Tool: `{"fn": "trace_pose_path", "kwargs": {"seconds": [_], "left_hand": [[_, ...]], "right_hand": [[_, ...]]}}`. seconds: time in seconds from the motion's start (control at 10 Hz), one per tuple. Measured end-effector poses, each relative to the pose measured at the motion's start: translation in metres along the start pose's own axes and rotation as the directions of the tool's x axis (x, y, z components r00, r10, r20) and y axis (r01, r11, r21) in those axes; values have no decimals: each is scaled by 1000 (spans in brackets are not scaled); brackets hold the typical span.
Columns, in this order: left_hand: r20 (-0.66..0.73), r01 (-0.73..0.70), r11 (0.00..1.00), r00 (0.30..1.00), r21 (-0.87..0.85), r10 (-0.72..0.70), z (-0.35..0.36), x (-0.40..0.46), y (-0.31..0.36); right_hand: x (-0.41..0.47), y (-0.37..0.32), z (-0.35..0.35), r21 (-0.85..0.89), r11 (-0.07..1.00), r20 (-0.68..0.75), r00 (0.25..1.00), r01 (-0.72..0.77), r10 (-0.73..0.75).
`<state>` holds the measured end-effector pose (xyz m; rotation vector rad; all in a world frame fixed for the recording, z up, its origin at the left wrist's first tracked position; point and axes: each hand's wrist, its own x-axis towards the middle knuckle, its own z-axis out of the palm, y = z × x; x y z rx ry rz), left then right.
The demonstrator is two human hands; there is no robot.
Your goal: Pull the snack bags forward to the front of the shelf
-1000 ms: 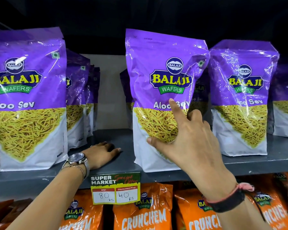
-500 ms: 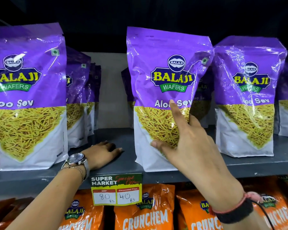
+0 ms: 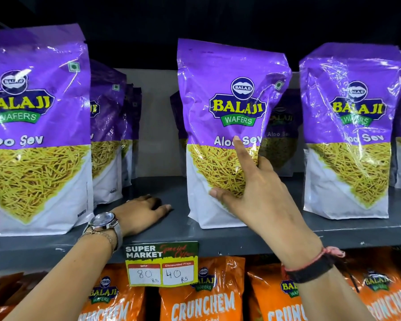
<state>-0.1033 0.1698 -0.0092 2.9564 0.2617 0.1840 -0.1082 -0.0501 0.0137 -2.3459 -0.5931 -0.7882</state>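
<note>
Purple Balaji Aloo Sev snack bags stand upright on a grey shelf (image 3: 218, 237). The middle bag (image 3: 227, 89) stands near the front edge. My right hand (image 3: 259, 195) holds its lower right side, with thumb and index finger on the front and the other fingers curled round the edge. My left hand (image 3: 141, 212) lies flat, palm down, on the shelf between the middle bag and the left front bag (image 3: 37, 112). A right bag (image 3: 354, 112) also stands near the front. More bags (image 3: 107, 112) sit further back on the left, and one (image 3: 280, 135) stands behind the middle bag.
A price tag (image 3: 162, 265) reading 80 and 40 hangs from the shelf's front lip. Orange Crunchem bags (image 3: 202, 302) fill the shelf below. The shelf's pale back wall shows between the left and middle rows. Another purple bag is cut off at the far right.
Both hands keep their places on the shelf and on the middle bag. Only the view has shifted slightly.
</note>
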Motion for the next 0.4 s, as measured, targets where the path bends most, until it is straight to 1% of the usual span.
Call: {"fn": "trace_pose_path", "kwargs": {"seconds": [0.2,0.3,0.4], "left_hand": [[8,1,1000,1000,12,-1,-2,-2,2],[6,2,1000,1000,7,-3,-1,-1,0],[-51,-4,1000,999,2,4,0,1,-2]], "right_hand": [[3,1,4,-7,1000,-11,1000,-2,2],[1,-2,2,-16,1000,9,1000,-10,10],[-7,-3,-9,-41,999,-32,999,2,-4]]}}
